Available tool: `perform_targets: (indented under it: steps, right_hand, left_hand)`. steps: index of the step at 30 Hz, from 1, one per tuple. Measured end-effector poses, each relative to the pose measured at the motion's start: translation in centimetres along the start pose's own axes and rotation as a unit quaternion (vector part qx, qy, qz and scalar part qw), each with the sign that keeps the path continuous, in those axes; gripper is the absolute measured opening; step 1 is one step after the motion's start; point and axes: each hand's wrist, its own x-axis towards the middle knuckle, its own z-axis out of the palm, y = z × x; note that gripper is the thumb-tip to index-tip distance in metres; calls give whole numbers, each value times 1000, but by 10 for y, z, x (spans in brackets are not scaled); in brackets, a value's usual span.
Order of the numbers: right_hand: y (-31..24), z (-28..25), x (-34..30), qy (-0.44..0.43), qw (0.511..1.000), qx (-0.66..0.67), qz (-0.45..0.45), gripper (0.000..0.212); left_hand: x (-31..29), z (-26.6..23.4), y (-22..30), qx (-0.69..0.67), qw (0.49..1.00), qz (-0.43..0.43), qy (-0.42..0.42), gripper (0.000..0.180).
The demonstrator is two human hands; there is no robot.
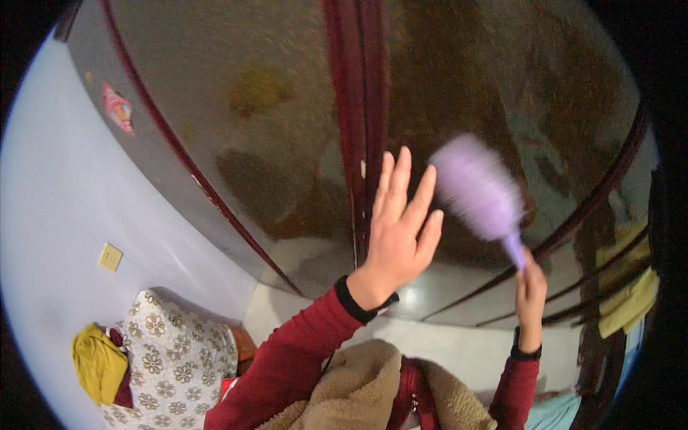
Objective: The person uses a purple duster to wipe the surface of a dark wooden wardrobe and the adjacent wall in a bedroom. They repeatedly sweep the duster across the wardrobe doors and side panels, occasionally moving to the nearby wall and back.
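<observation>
apparently dusting — right hand [531, 290] grips duster [479, 188], left hand [398, 242] spread — next stroke likely needs light contact on door [451, 79].

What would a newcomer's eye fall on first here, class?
The fluffy lilac duster, held in the right hand, stands out right of centre against dark panels. Just left of it, the left hand is raised, open. Bold floral fabric shows at lower left.
</observation>
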Motion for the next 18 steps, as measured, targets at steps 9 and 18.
perform_targets:
  steps: [9, 18]
  right_hand:
    - [-96, -89, 126, 342, 883, 317, 47, 50]
    - [-175, -109, 169, 102, 971, -70, -206, 61]
  left_hand:
    - [50, -8, 22, 31, 996, 68, 47, 61]
    - [92, 3, 12, -51, 994, 79, 55, 55]
